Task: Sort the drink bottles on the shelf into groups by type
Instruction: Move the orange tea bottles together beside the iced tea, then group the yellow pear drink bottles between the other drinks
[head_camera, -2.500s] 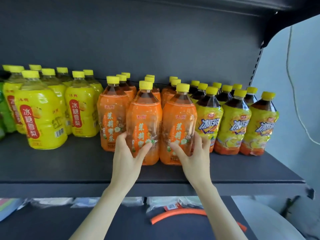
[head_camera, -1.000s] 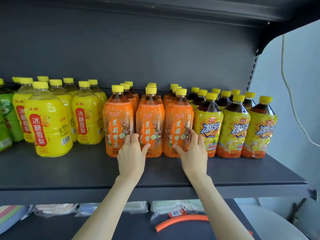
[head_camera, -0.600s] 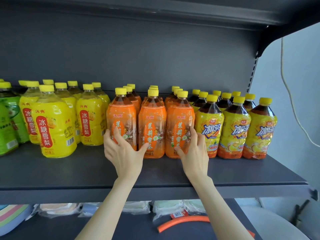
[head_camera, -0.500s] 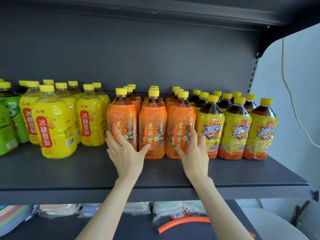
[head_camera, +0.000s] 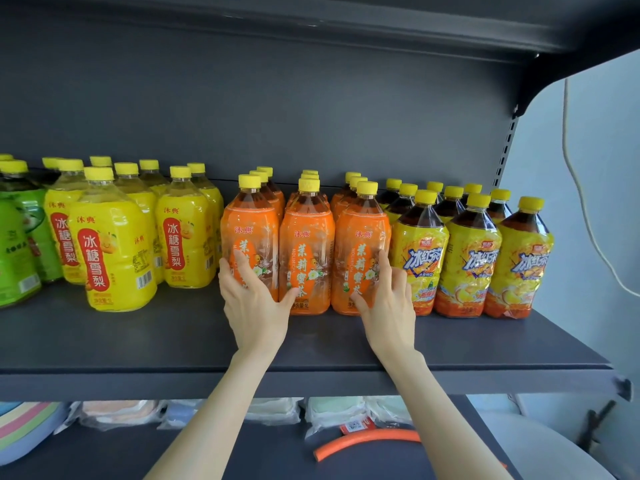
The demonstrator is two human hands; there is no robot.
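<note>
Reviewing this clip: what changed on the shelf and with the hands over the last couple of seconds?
The middle front orange bottle and right front orange bottle were pushed back into line with the left front orange bottle. The left hand shifted from the middle bottle onto the left one; the right hand stays on the right one. The yellow bottles and iced-tea bottles kept their places.

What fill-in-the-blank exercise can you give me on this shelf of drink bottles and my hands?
1. The left hand touches the front-left orange-labelled plastic bottle; the right hand touches the front-____ one.
2. Every bottle cap on the dark grey metal shelf is ____.
3. The green-labelled plastic bottles stand at the shelf's far ____ end.
4. The orange front row holds ____ bottles.
Missing words: right; yellow; left; three.
</note>
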